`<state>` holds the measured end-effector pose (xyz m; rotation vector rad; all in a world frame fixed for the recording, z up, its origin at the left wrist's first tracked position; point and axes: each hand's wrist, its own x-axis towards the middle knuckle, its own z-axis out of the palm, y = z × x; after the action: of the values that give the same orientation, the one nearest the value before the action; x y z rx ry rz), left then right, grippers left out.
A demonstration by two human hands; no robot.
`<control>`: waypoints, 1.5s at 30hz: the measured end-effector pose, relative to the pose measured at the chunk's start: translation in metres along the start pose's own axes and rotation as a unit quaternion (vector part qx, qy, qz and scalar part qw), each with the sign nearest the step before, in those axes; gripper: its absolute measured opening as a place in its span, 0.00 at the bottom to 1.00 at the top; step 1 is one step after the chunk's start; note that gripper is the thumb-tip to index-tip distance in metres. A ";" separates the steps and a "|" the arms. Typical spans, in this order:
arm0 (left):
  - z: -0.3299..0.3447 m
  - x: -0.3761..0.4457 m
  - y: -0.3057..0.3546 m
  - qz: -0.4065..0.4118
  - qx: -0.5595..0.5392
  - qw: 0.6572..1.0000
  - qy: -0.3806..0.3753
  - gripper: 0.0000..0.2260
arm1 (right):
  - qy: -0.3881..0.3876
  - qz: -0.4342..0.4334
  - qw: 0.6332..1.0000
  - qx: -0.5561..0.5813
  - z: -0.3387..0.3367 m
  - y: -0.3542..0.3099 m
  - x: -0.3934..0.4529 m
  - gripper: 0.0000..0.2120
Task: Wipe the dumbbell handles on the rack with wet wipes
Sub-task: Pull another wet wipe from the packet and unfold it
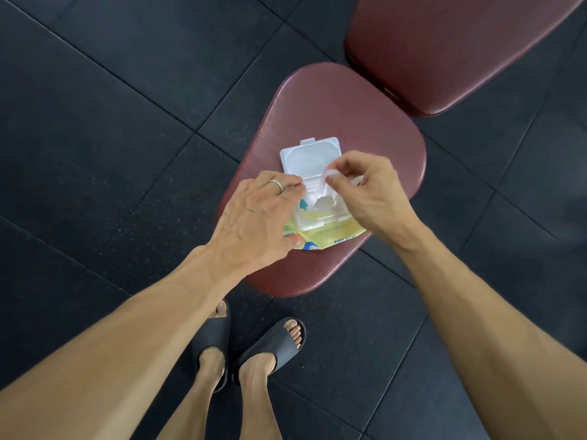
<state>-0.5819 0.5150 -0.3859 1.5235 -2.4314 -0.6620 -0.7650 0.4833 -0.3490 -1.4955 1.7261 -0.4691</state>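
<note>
A yellow pack of wet wipes [330, 231] lies on the maroon bench seat [349, 115], its white flip lid [309, 155] standing open away from me. My left hand [257, 217], with a ring on one finger, holds the pack down, thumb at its near edge and fingers at the lid frame. My right hand [371, 192] pinches a white wet wipe [324, 188] that rises from the pack's opening. No dumbbells or rack are in view.
The bench's maroon backrest pad [460, 49] rises at the upper right. Black rubber floor tiles [111, 122] surround the bench. My feet in black slides [251, 350] stand just in front of the seat's near edge.
</note>
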 end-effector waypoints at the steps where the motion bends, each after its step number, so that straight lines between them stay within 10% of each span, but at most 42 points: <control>1: -0.002 0.002 0.000 -0.004 -0.003 1.000 -0.010 0.36 | 0.017 0.007 0.999 0.031 -0.005 -0.004 0.004 0.05; 14: -0.028 0.021 0.024 -0.092 -0.045 0.991 -0.087 0.37 | 0.031 0.070 0.992 0.098 -0.042 -0.032 0.018 0.04; 19: -0.033 0.040 0.036 -0.211 -0.309 0.927 -0.033 0.20 | -0.019 0.126 0.963 0.236 -0.039 -0.028 0.011 0.06; 24: -0.040 0.048 0.030 -0.201 -0.346 0.916 -0.028 0.06 | -0.045 0.138 0.931 0.334 -0.037 -0.023 0.009 0.08; 27: -0.049 0.047 0.025 -0.238 -0.467 0.852 -0.006 0.09 | -0.035 0.159 0.943 0.291 -0.034 -0.015 0.005 0.23; 32: -0.070 0.044 0.018 -0.286 -0.639 0.714 0.006 0.05 | -0.090 0.198 0.953 0.211 -0.029 -0.013 -0.005 0.12; 45: -0.086 -0.033 0.010 -0.454 -0.490 0.733 0.133 0.13 | -0.182 0.133 0.929 0.294 -0.002 -0.055 -0.002 0.09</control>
<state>-0.5418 0.5253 -0.3035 1.9113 -0.6422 -1.4167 -0.7306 0.4717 -0.3075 -0.8398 1.3073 -0.4743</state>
